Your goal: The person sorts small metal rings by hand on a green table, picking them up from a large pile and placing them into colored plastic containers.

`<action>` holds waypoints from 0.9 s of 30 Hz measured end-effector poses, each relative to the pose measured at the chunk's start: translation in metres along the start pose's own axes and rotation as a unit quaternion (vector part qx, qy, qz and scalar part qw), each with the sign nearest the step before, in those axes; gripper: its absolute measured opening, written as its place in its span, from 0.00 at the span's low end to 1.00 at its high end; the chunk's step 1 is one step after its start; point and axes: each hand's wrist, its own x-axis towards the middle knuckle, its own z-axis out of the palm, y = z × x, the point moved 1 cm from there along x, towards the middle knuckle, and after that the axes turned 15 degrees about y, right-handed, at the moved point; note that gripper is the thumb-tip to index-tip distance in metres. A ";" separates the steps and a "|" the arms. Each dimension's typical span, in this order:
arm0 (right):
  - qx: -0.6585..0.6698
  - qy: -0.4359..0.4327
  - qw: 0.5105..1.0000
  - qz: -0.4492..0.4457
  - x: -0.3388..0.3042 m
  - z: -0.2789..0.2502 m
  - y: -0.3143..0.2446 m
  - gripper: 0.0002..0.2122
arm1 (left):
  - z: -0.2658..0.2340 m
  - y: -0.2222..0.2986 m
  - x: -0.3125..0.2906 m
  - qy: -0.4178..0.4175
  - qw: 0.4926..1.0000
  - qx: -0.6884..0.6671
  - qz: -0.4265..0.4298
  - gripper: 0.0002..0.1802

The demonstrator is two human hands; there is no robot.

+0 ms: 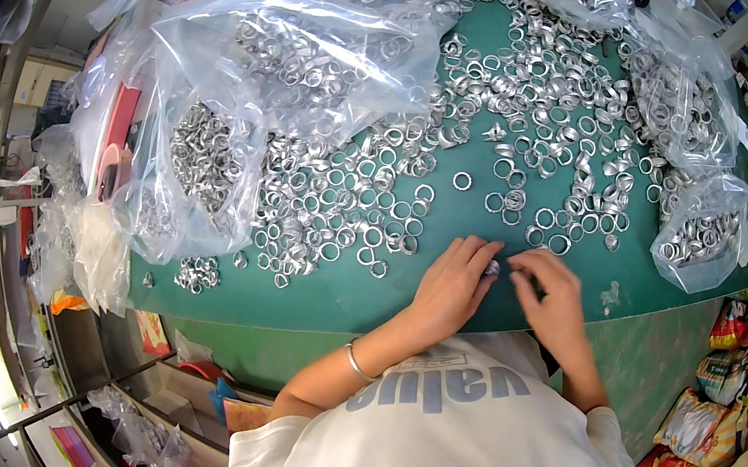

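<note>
My left hand [451,285] and my right hand [552,296] meet near the front edge of a green table [353,304]. Between their fingertips sits a small silver metal ring [493,268], pinched by both hands. Just beyond my fingers lie several loose silver rings [533,215] on the green surface. A larger spread of the same rings [340,204] covers the table to the left of my left hand. A thin bangle circles my left wrist.
Clear plastic bags full of rings [295,55] lie at the back left, with more bags [702,232] at the right edge. Colourful packets [731,388] pile beside the table on the right. Shelves and boxes [164,386] stand lower left.
</note>
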 end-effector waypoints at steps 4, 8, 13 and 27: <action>-0.160 0.148 0.972 -0.084 0.011 -0.026 0.014 0.08 | 0.006 -0.004 -0.002 -0.007 0.999 0.030 0.029 0.14; -0.205 0.178 0.958 -0.095 0.012 -0.033 0.019 0.08 | 0.003 -0.011 0.001 -0.040 0.969 -0.169 -0.175 0.11; -0.122 0.187 0.974 -0.043 0.012 -0.033 0.027 0.07 | -0.001 -0.023 0.008 -0.080 0.780 -0.449 -0.427 0.10; -0.212 0.262 0.937 -0.090 0.029 -0.049 0.059 0.18 | -0.003 -0.017 0.030 -0.175 0.875 -0.302 -0.334 0.09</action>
